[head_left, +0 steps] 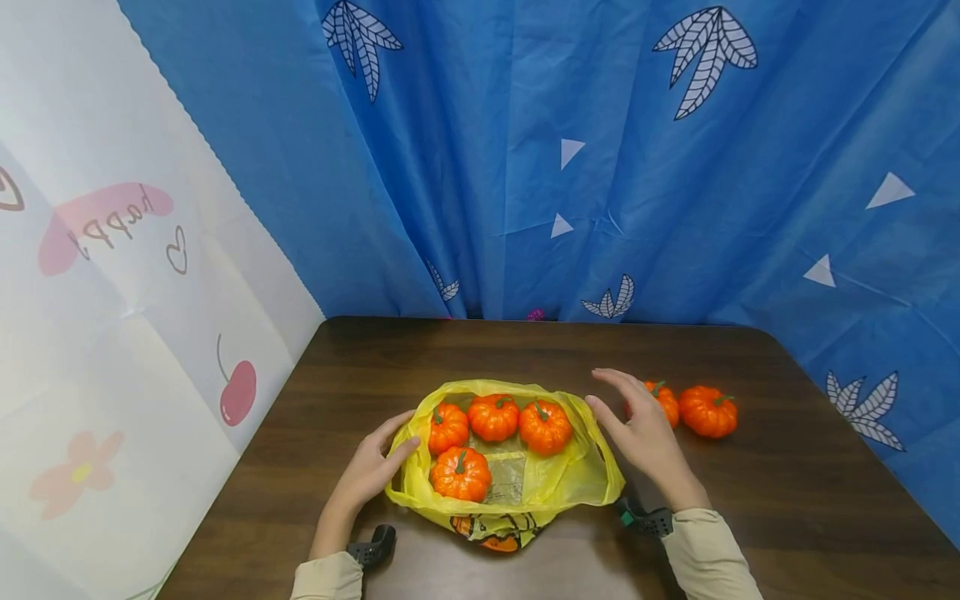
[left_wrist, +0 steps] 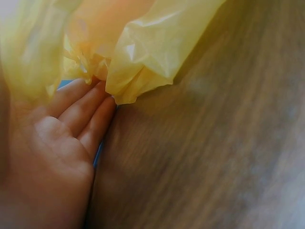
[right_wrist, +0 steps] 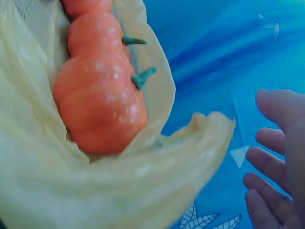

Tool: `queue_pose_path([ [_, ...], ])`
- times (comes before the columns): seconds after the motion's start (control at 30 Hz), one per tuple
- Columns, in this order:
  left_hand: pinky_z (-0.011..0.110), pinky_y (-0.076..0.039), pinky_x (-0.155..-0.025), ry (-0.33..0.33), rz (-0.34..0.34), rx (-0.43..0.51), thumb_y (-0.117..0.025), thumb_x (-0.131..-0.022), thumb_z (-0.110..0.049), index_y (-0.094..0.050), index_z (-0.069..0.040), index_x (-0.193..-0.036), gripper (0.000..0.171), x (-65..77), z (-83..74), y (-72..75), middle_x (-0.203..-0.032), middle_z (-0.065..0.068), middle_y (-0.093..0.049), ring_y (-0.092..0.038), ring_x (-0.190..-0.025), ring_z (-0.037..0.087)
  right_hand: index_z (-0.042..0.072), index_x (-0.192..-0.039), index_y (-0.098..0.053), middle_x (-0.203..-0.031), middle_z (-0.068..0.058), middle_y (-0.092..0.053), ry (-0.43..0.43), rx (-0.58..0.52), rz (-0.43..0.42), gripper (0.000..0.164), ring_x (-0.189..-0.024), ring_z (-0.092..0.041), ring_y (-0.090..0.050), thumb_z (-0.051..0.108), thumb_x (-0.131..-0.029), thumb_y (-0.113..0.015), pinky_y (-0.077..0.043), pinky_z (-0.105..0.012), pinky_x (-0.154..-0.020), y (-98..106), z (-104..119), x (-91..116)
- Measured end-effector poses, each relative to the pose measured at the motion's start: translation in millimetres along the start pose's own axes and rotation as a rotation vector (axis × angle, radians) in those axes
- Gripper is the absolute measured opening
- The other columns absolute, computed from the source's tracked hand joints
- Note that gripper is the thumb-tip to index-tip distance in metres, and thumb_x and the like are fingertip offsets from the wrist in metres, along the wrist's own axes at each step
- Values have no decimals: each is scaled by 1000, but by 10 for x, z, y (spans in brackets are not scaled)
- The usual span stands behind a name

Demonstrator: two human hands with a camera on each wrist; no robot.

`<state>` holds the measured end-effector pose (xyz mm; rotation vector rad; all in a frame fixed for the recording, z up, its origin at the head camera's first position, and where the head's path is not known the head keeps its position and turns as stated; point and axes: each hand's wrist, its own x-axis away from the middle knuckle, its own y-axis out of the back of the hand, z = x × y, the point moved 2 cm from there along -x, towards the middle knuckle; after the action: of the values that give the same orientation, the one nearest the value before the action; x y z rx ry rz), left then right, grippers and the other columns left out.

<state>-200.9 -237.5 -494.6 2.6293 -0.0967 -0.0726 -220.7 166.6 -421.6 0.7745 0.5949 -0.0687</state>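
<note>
A yellow plastic bag (head_left: 577, 483) stands wide open on the table, printed on its front. Inside it are several small orange pumpkins (head_left: 545, 427) with green stems; some also show in the right wrist view as a row of pumpkins (right_wrist: 100, 100). At the bag's left rim is my left hand (head_left: 372, 464), its fingers fairly straight against the outside; the left wrist view shows bag plastic (left_wrist: 147, 52) over the fingertips. My right hand (head_left: 647, 429), fingers spread and holding nothing, hovers just off the bag's right side. It partly covers one of two pumpkins (head_left: 708, 412) lying outside the bag.
The dark wooden table (head_left: 810, 500) runs back to a blue curtain (head_left: 480, 167). On the left hangs a white printed cloth (head_left: 150, 333). Each wrist wears a black strap device (head_left: 372, 546).
</note>
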Motion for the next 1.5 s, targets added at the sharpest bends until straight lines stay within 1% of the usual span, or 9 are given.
queue_pose_path([
  [0.13,59,-36,-118,3,1,6,-67,-100,-38,-51,-15,-152,58,0,-4,-1,-156,13,-49,-43,-146,38,6,-136,-63,-139,-16,-63,-20,24,-28,45,-130,-38,-54,22,-96,-76,-42,-63,-108,41,-86,3],
  [0.33,59,-37,-117,-1,-3,7,-66,-101,-38,-52,-15,-151,57,-5,5,-14,-156,13,-50,-45,-145,38,6,-136,-62,-138,-20,-62,-97,82,-54,48,-129,-43,-53,23,-94,-77,-41,-67,-106,101,-217,14],
  [0.63,59,-37,-117,3,-4,3,-66,-101,-38,-52,-16,-151,57,-8,-14,-20,-156,13,-50,-45,-144,38,6,-140,-59,-145,-23,-56,-204,119,-47,51,-133,-47,-47,28,-97,-74,-39,-70,-107,148,-356,43],
  [0.8,59,-38,-116,-3,-5,-2,-65,-101,-39,-51,-15,-151,57,-10,-9,-19,-156,13,-50,-46,-144,38,3,-141,-57,-148,-26,-52,-226,127,-75,54,-135,-49,-43,25,-96,-75,-35,-71,-109,169,-429,53],
  [1.03,59,-38,-116,-1,-7,3,-66,-101,-40,-51,-16,-152,58,-6,10,-24,-156,13,-50,-45,-144,37,0,-142,-55,-149,-29,-49,-248,108,-109,56,-134,-50,-42,22,-95,-75,-36,-70,-107,194,-519,81],
  [1.13,59,-38,-116,-1,-9,7,-66,-101,-40,-51,-16,-151,58,-2,9,-22,-156,13,-50,-45,-144,38,0,-144,-53,-150,-30,-47,-274,108,-105,57,-135,-51,-41,22,-96,-74,-33,-71,-109,203,-547,88],
  [1.3,59,-38,-116,-2,-8,14,-66,-101,-37,-52,-15,-151,57,5,-2,-17,-156,13,-50,-45,-144,38,1,-147,-50,-153,-30,-44,-327,127,-66,59,-138,-53,-37,22,-97,-72,-30,-73,-110,195,-596,108],
  [1.5,59,-37,-117,1,-9,4,-66,-101,-39,-52,-15,-151,58,4,-8,-13,-156,13,-50,-45,-145,38,-2,-149,-46,-155,-32,-40,-341,126,-48,62,-139,-55,-35,20,-97,-72,-28,-74,-111,166,-646,142],
])
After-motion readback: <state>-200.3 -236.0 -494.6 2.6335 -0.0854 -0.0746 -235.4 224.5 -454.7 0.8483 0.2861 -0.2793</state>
